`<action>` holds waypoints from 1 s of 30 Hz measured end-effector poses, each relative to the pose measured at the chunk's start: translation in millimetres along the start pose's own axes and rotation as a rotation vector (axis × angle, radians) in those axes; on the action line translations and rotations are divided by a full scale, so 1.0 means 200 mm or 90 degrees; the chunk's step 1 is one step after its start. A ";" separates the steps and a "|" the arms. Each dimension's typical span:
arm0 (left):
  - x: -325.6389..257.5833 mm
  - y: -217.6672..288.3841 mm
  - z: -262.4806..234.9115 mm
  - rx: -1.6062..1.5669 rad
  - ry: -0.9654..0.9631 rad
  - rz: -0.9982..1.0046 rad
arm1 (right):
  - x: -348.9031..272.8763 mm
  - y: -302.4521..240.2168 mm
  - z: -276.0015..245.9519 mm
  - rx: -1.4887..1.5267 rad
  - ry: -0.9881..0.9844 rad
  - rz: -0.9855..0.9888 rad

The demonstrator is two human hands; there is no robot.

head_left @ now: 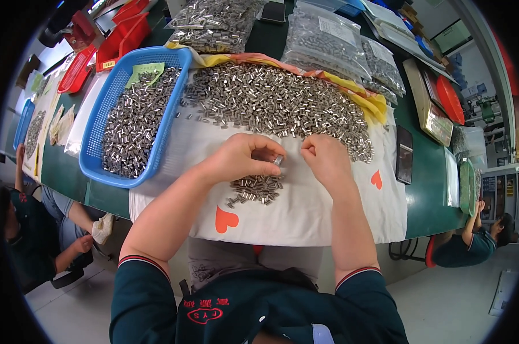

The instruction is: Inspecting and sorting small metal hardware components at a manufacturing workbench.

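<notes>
My left hand pinches a small silvery metal cylinder between thumb and fingertips. Just below that hand lies a small heap of similar metal cylinders on a white cloth printed with red hearts. My right hand is level with the left, a short gap apart, its fingers curled closed; whatever they may hold is hidden. Beyond both hands spreads a large pile of metal cylinders, with a yellow and pink cloth edge along its far side.
At left stands a blue perforated basket with many metal parts. Bags of parts line the back of the green table. A dark phone lies at right. Other people sit at the far left and right.
</notes>
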State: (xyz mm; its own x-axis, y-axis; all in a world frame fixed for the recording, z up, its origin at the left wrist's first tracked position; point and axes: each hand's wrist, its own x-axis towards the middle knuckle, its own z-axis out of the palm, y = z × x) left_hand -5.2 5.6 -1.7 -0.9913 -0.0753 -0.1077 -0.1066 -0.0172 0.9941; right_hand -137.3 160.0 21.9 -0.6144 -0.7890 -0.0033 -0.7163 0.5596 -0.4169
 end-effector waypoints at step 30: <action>0.02 -0.01 -0.02 -0.189 0.096 -0.010 | -0.05 -0.14 0.03 0.332 0.107 -0.190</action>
State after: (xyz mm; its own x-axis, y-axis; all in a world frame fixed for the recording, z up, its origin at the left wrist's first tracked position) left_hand -8.3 2.1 -5.0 -0.9650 -0.2186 -0.1447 -0.0726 -0.3075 0.9488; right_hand -110.2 150.7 28.7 -0.4864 -0.8179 0.3074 -0.6359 0.0901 -0.7665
